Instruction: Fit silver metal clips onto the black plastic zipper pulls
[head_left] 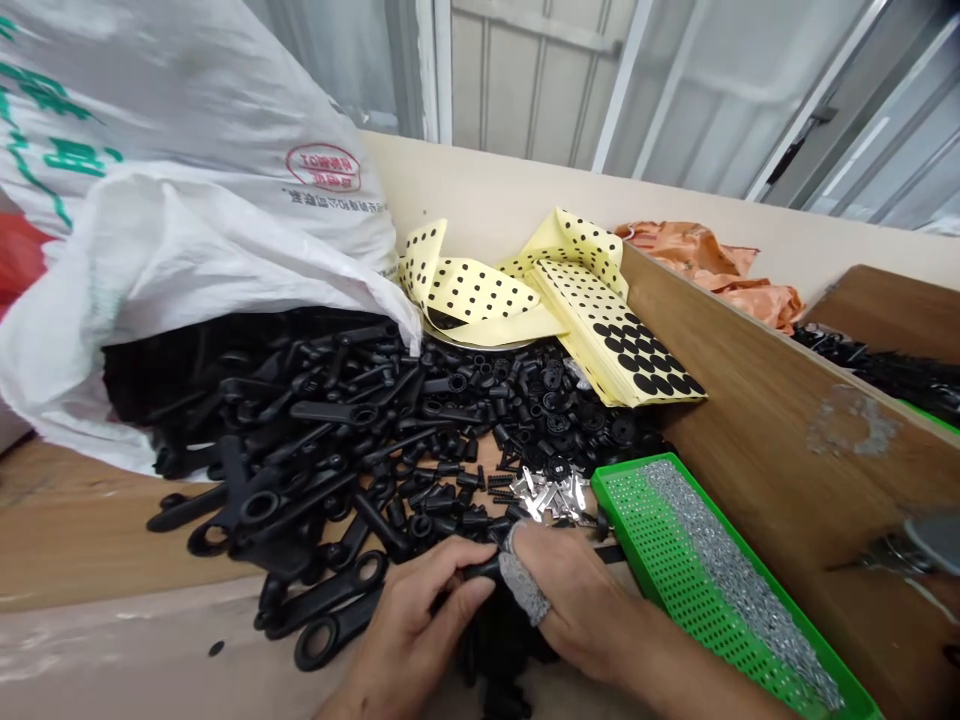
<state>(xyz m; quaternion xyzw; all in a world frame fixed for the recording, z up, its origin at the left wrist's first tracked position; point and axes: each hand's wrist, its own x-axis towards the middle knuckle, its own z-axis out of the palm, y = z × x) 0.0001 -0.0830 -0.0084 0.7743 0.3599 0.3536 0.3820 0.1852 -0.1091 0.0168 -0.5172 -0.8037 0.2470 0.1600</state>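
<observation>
My left hand [427, 620] is closed, with thumb and forefinger pinching a black plastic part [482, 570]. My right hand [574, 590] meets it at the part's other end, fingers curled, with a grey wrapping [523, 588] around one finger. What the right fingertips grip is mostly hidden. Left of the hands lies a heap of black plastic handles [334, 412] with ringed ends. Small black cylindrical pieces [442, 490] and round black caps [559, 425] lie beyond. Shiny metal clips [555, 495] sit just past the right hand. More black parts [499, 650] show below the hands.
At right, a green perforated tray [652, 570] holds many small silvery metal pieces [720, 560] beside a wooden board [750, 430]. Yellow sheets of black round stickers [592, 300] lie at the back. A white woven sack [225, 230] spills handles at left. Orange plastic [705, 265] lies behind the board.
</observation>
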